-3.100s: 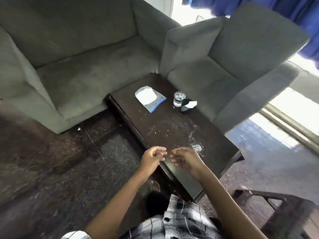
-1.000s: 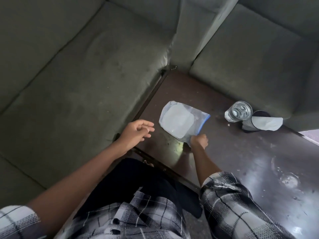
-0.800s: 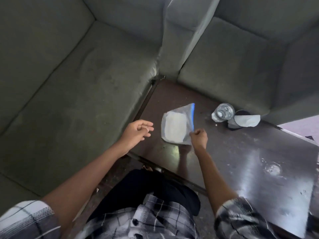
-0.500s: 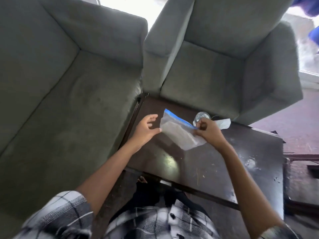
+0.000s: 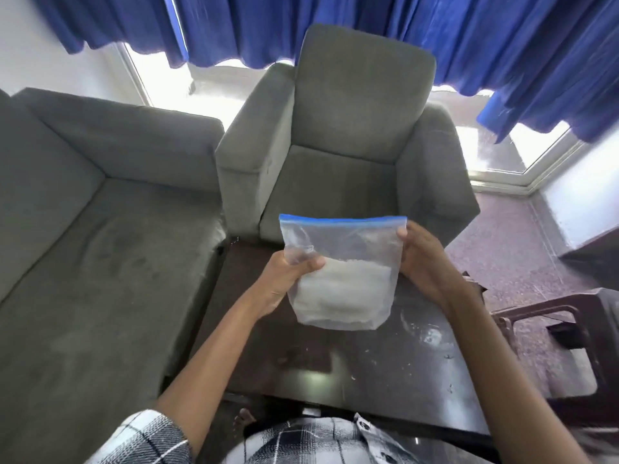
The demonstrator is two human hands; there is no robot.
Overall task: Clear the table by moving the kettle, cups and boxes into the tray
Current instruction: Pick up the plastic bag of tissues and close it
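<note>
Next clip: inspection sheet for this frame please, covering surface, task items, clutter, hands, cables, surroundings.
Surface: dark table, glossy, with a wet ring and white specks.
Job's things: kettle, cups, boxes, tray: nothing seen.
Clutter: clear zip bag, blue seal, white contents, held upright above the table.
Grippers: left hand grips the bag's left edge; right hand holds its right edge.
Cables: nothing seen.
Surroundings: grey sofa, grey armchair, blue curtains, dark chair frame.

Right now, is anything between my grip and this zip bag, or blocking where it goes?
Nothing visible. Your left grip and right grip hold the zip bag by its sides, up off the dark table. Where it goes next is not in view, so that path cannot be judged.
</note>
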